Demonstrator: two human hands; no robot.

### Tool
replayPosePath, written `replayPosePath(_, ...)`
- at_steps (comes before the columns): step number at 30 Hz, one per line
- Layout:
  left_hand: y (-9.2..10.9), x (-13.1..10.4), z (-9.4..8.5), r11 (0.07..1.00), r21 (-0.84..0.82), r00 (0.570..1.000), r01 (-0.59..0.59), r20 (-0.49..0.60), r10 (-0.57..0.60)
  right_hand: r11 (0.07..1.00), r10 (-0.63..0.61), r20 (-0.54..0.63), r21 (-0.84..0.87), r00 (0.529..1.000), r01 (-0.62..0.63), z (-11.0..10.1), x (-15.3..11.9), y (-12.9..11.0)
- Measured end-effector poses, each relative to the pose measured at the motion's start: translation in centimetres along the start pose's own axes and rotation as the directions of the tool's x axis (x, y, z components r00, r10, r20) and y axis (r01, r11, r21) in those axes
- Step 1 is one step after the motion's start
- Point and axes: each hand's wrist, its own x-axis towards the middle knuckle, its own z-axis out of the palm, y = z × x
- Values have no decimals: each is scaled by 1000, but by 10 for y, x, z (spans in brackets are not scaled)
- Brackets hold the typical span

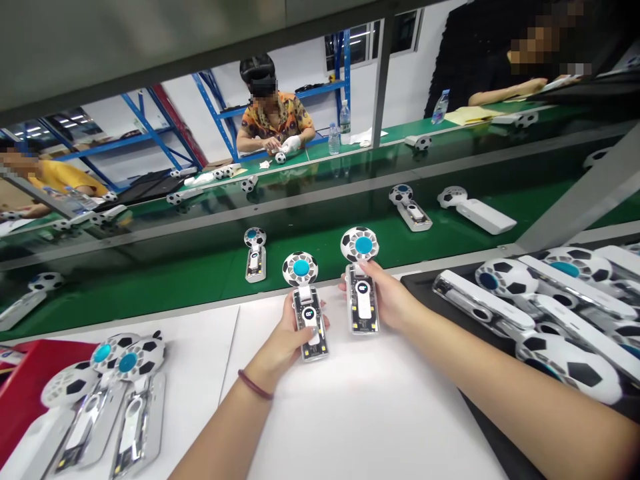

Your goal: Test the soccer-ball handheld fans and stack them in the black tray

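My left hand point(295, 331) is closed round a handheld fan point(301, 268) with a soccer-ball head, a blue centre and a clear body. Its small round display is lit, and my thumb lies on the front of the body. In my right hand point(387, 293) is a second fan point(359, 244) of the same kind, gripped by the side of its body near the neck. The display on this one is lit too. Both fans are held side by side, heads away from me, above the white work surface point(320, 413).
Left, several fans point(135, 393) lie beside a red bin point(30, 373). Right, a black tray point(425, 293) holds a pile of fans point(565, 353). Ahead, a green conveyor belt point(200, 287) carries more fans. Beyond it, a person point(277, 120) works at a bench; other people sit at both sides.
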Motion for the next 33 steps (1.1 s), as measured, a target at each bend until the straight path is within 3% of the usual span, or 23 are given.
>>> replayPosePath(7,-2,1,0,998,50,999,-40,3,40,998,-47,52,-32,998,49,-3,3,5)
replayPosePath(18,-5,1,-3,998,39,999,-40,-4,40,999,21,-29,-31,999,-22,0,-1,1)
replayPosePath(28,-3,1,-1,998,53,999,-45,20,44,986,-142,-89,-100,986,133,-5,1,1)
replayPosePath(33,-3,2,-1,996,69,998,-53,20,52,938,-326,-120,-166,938,305,-7,0,0)
